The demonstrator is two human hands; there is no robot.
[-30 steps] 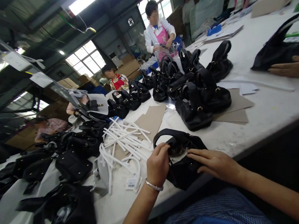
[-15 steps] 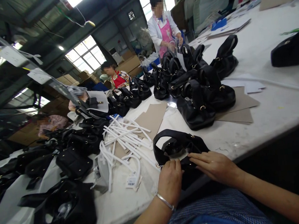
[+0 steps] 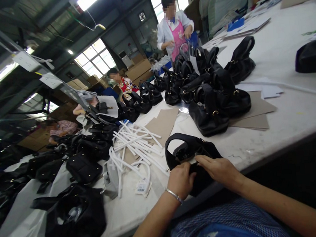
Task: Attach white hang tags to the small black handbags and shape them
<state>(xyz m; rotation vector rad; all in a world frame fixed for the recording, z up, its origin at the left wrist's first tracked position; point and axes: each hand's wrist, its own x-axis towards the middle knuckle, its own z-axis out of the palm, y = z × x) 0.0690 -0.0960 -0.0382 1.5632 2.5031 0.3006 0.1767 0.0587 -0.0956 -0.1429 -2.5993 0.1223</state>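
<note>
A black handbag (image 3: 203, 182) with a looped handle and gold-coloured rings sits in front of me at the table's front edge. My left hand (image 3: 180, 180), with a silver bangle on its wrist, is closed on the near edge of the bag's opening. On the right side of the same edge, my right hand (image 3: 218, 170) grips with its fingers over the rim and its thumb hidden. Something pale shows in the opening between the hands. To the left lie many white tubes (image 3: 134, 143) and a white tag with a barcode (image 3: 141, 186).
Finished-looking black handbags (image 3: 209, 115) stand beyond on the white table (image 3: 290, 123), near brown card sheets (image 3: 163, 121). An open black bag (image 3: 75, 218) lies at the left front. A co-worker in a pink apron (image 3: 178, 39) stands across the table; others sit at the left.
Both hands have stayed on the bag's edge and drawn slightly closer together. The co-worker's hand across the table has risen. My view has shifted a little.
</note>
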